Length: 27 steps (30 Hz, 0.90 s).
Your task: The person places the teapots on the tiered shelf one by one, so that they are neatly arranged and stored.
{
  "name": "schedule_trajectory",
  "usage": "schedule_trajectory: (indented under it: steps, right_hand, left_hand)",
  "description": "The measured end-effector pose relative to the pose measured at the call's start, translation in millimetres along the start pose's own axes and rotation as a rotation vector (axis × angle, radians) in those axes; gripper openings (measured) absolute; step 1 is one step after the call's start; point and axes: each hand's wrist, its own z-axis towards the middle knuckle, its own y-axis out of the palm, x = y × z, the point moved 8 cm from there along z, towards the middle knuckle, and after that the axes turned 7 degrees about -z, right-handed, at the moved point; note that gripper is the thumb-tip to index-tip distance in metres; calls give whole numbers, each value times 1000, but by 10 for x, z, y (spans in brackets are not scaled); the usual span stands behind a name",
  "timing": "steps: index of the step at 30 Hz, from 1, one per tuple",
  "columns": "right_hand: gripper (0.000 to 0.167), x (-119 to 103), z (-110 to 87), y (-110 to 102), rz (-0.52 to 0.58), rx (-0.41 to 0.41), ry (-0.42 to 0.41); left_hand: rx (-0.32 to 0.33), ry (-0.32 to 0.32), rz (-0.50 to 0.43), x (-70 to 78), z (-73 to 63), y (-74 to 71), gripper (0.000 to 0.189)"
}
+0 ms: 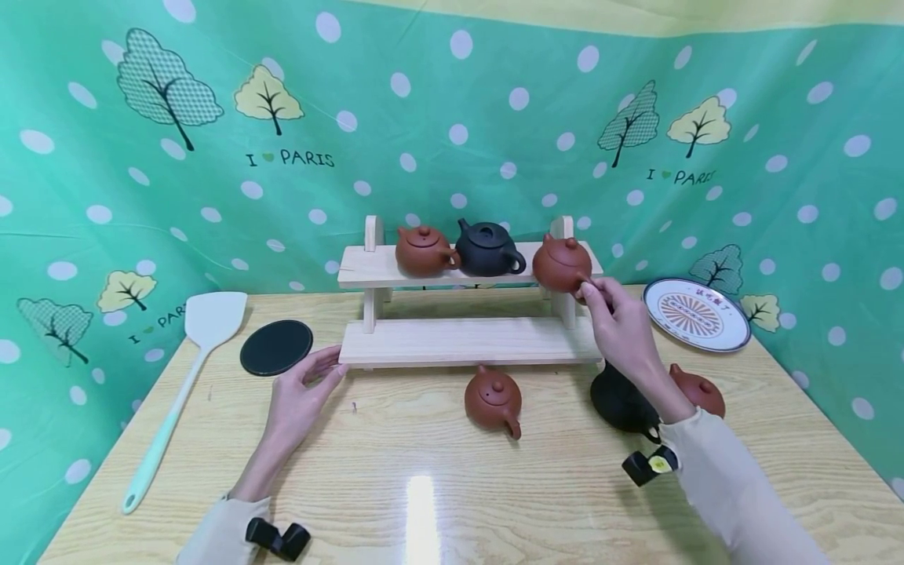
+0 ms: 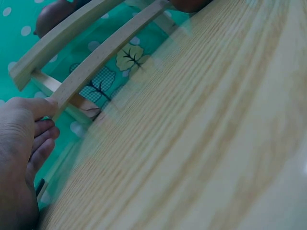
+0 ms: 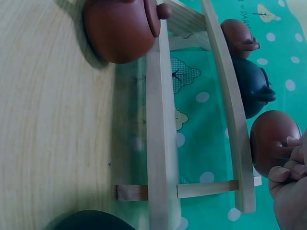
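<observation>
Head view: a round reddish-brown clay teapot [image 1: 561, 267] is held by the right grip [image 1: 625, 326], thumb and fingers clamped together on its handle, at the right end of the pale wooden two-tier rack [image 1: 459, 343]. Whether its base is borne by the upper shelf cannot be told. To the left of that grip, a squat black teapot [image 1: 482, 247] is seen on the same shelf, then a brown clay teapot with a round lid knob [image 1: 421, 255]. Over now to the left grip [image 1: 304, 392]: the rack's lower board is pinched by it at the left end. Just beyond it, a flat black disc [image 1: 277, 348] is laid on the wood-grained worktop [image 1: 551, 486]; farther left, a white-bladed spatula [image 1: 214, 322]. Between the two grips, a small terracotta teapot [image 1: 492, 399] is placed. A white patterned plate [image 1: 695, 314] is spotted right of the right grip.

Left wrist view: the board's end is touched by the thumb, the other fingers curled beneath.

Right wrist view: the handle is covered by bent fingers; the black pot is seen next along the shelf.
</observation>
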Motion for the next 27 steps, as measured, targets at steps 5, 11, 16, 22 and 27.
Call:
schedule_trajectory:
  steps: [5,11,16,22,27]
  right_hand:
    - [24,-3,85,32,1,-2,-16]
    - [27,25,170,92,11,-21,15]
    - [31,63,219,143,-3,-53,46]
    - [30,69,286,163,-23,-50,26]
    - [28,73,339,187,-1,-45,15]
  left_hand:
    - [1,-1,-1,1,-4,-7,37]
    - [0,2,-9,18,-4,-4,37]
    - [1,1,-13,26,-1,-3,37]
    - [-3,2,-13,17,3,2,38]
    - [-4,4,-17,10,-2,3,39]
